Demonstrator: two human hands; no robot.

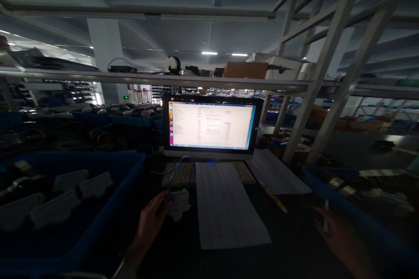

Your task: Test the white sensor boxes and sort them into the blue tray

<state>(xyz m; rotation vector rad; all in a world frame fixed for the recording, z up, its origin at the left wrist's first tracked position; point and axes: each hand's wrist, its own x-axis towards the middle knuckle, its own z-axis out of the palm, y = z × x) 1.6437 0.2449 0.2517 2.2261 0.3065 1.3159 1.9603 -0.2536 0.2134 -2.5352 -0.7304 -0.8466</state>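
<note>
My left hand (152, 218) is closed, its fingertips pinching the end of a thin blue cable (176, 168). Right beside those fingertips is a small white flat piece (180, 205) with notched, rounded edges; whether the cable is joined to it I cannot tell. From my hand the cable arches up over the keyboard (168, 178). On the right, my right hand (340, 233) has a pale pen (326, 218) between its fingers, tip end up. Between the hands lies a long printed sheet (229, 209), partly covering the keyboard.
A lit monitor (212, 126) stands behind the keyboard. A blue bin (131, 170) with several white pieces is at left, another blue bin (327, 187) at right. A second sheet (278, 174) and a yellow marker (276, 201) lie right of centre. A shelf (196, 80) spans above.
</note>
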